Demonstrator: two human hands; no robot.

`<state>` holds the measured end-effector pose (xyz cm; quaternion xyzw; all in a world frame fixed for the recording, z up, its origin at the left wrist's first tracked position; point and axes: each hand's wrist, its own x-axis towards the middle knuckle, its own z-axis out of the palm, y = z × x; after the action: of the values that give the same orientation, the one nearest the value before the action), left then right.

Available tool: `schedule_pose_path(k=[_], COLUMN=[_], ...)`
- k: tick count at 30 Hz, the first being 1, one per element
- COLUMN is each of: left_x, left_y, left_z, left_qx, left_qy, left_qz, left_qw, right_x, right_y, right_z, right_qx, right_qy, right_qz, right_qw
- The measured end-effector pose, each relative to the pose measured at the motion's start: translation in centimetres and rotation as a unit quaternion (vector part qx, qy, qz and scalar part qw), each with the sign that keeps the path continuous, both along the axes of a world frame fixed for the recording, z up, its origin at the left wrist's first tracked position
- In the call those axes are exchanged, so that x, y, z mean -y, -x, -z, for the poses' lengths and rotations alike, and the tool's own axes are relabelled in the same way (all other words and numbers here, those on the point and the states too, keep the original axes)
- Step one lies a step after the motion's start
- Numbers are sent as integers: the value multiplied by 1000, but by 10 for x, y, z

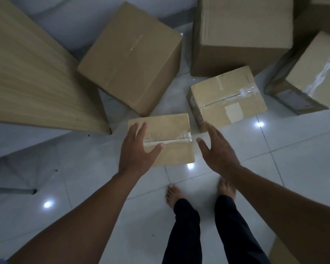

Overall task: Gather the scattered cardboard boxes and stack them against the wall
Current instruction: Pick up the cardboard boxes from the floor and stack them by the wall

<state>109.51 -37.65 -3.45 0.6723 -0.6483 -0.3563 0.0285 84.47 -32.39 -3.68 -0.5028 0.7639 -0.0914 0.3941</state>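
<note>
Head view: small taped cardboard box (168,138) is lying flat on the white tiled floor (293,159), just ahead of the bare feet (172,195). Left hand (137,149) is being held over its left part, fingers spread wide, nothing gripped; contact cannot be told. Right hand (215,149) is being held just beside its right edge, fingers wide too. Medium taped box (227,98) is sitting just beyond, large box (130,58) behind, wooden panel (32,73) at left.
</note>
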Motion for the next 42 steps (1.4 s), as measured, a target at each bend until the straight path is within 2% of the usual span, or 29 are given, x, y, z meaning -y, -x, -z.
schedule_pose_path(k=[5, 12, 19, 24, 27, 31, 38, 42], left_x=[2, -26, -91, -149, -185, -229, -315, -368], left_y=[47, 140, 245, 324, 369, 421, 484, 506], left_z=[-27, -51, -71, -84, -86, -83, -107, -137], left_qx=[13, 16, 3, -28, -44, -65, -99, -104], left_qy=[50, 145, 157, 163, 163, 169, 139, 121], left_qz=[95, 225, 351, 438, 497, 589, 712, 756], left_qw=[994, 964, 923, 883, 851, 788, 681, 635], right_x=[-21, -84, -192, -287, -341, -404, -501, -551], right_y=[22, 90, 166, 209, 227, 237, 227, 216], right_z=[-27, -55, -73, -83, -86, -85, -107, -133], right_qx=[-28, -106, -146, -164, -173, -180, -191, -174], right_qy=[31, 89, 95, 75, 60, 53, 47, 32], right_qz=[35, 52, 165, 277, 345, 438, 598, 669], right_qw=[999, 989, 971, 944, 920, 879, 777, 722])
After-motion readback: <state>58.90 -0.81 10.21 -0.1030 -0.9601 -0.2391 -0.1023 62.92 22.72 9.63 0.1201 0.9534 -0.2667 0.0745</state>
